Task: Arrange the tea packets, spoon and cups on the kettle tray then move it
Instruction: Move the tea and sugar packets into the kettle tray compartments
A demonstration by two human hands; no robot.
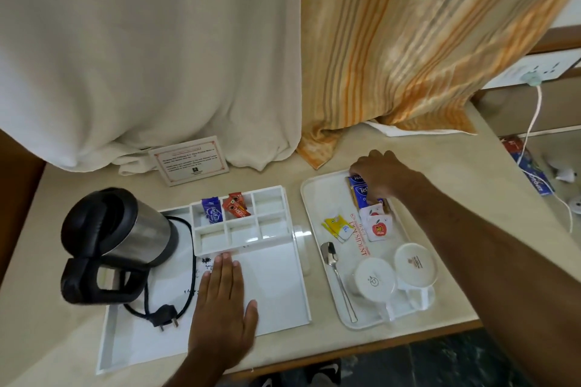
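Kettle tray (276, 286), left: 2 far compartments filled, purple packets (211, 212), red packets (235, 209); 4 empty.
Left hand (224, 305) laid flat, fingers spread, nothing held.
Right hand (379, 176) closed on blue tea packets (361, 190), serving tray (317, 198), right.
Spoon (338, 280), 2 cups (375, 276) not transferred. Tray move pending.

Kettle (118, 231) on left tray (273, 286) — spoon (338, 276), cups (375, 278) on right tray (314, 198).

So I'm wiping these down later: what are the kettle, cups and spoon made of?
Kettle: brushed steel body, judging by its dull grey sheen, with black lid and handle, likely plastic. Cups: glossy white, probably ceramic, standing upside down. Spoon: polished metal, with a mirror-like bowl.
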